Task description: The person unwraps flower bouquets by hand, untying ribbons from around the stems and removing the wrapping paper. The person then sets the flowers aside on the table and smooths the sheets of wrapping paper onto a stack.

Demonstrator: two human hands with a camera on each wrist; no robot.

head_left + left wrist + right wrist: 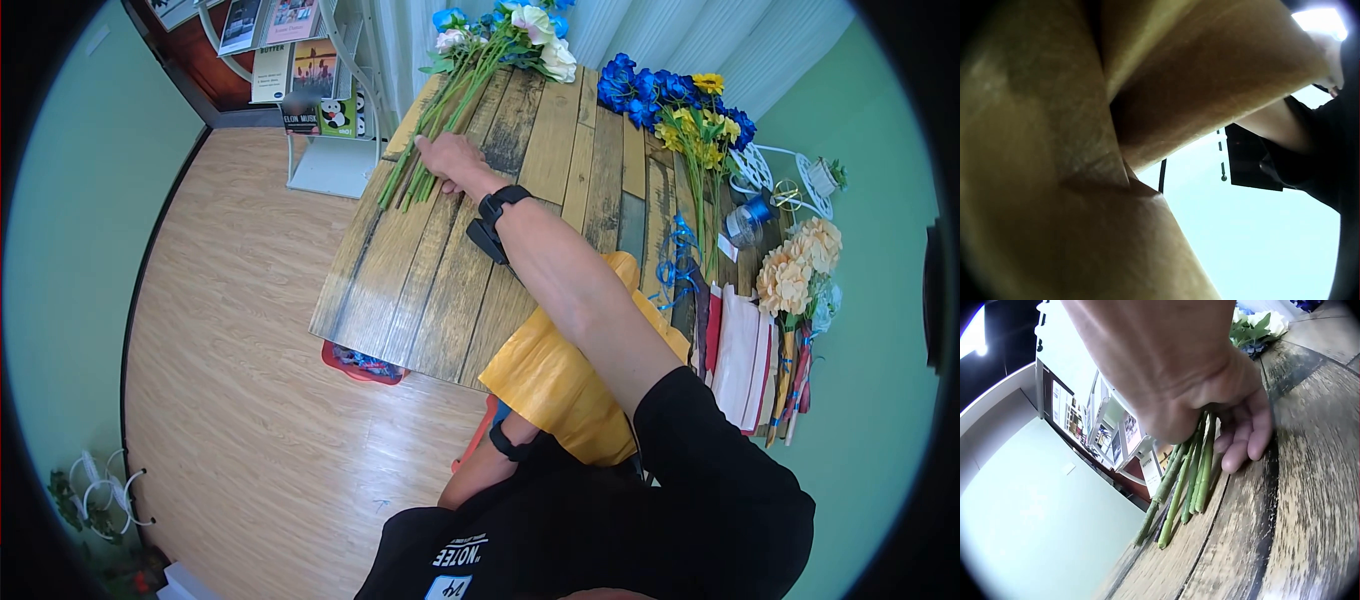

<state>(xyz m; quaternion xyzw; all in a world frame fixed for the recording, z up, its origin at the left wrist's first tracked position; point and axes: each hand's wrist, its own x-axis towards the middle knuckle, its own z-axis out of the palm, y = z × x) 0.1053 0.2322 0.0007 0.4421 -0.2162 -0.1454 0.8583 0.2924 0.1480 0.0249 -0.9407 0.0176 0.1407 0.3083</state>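
My right hand (455,163) grips the green stems (408,190) of a bouquet of artificial flowers (535,30) at the table's far left. Its fingers (1244,434) curl round the stems close over the wood, and the cut ends stick out past the palm. White, blue and pale pink heads lie toward the curtain. A yellow wrapping paper sheet (560,375), folded and bent, hangs over the table's near edge. My left hand (522,428) reaches under this paper, its fingers hidden; the sheet fills much of the left wrist view.
Blue and yellow flowers (690,120) lie at the back right of the wooden table (440,310). Curly blue ribbon (678,260), ribbon spools (750,218), rolled papers (738,360) and peach flowers (795,270) line the right side. A red bin (362,362) stands below the left edge.
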